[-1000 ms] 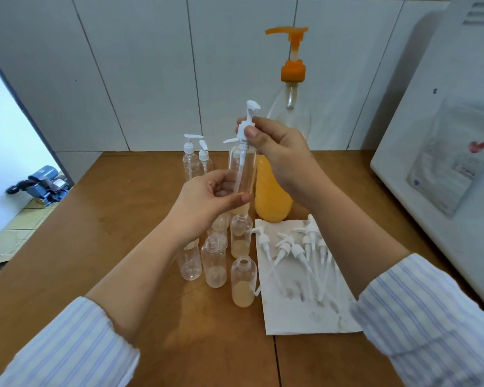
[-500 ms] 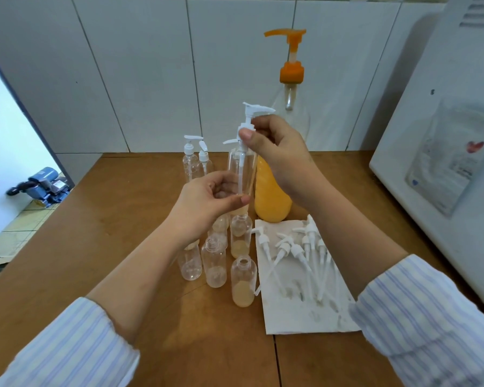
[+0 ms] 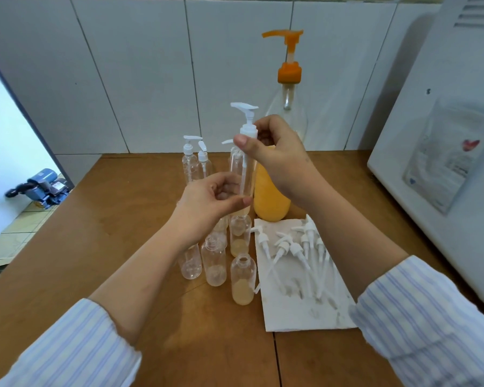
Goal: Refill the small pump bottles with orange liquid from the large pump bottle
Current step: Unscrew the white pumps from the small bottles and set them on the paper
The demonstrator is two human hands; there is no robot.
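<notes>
1. Small pump bottle point(image 3: 239, 174) held upright above the wooden table point(image 3: 95, 219), near the middle of the scene, just left of the large pump bottle point(image 3: 271, 196).
2. No brand or label readable on any bottle; print on the plastic-sleeved sheet point(image 3: 447, 157) on the white appliance point(image 3: 430, 208) at right too blurred to read.
3. Left hand point(image 3: 210, 202) curled around the lower body of the held bottle, thumb across the near side.
4. Right hand point(image 3: 277, 155) pinching the white pump collar point(image 3: 248, 132) at the bottle's top, nozzle pointing left and right above the fingers.
5. Large pump bottle standing just beyond the hands, partly hidden by the right hand, orange liquid filling its lower part, orange pump head point(image 3: 289, 48) high against the tiled wall.
6. Open small bottles point(image 3: 242, 277) grouped on the table below the left hand, several holding a little pale orange liquid.
7. Loose white pumps point(image 3: 291, 247) lying on a white paper towel point(image 3: 299, 311) right of those bottles, under the right forearm.
8. Capped small bottles point(image 3: 194, 160) standing farther back, left of the held one.
</notes>
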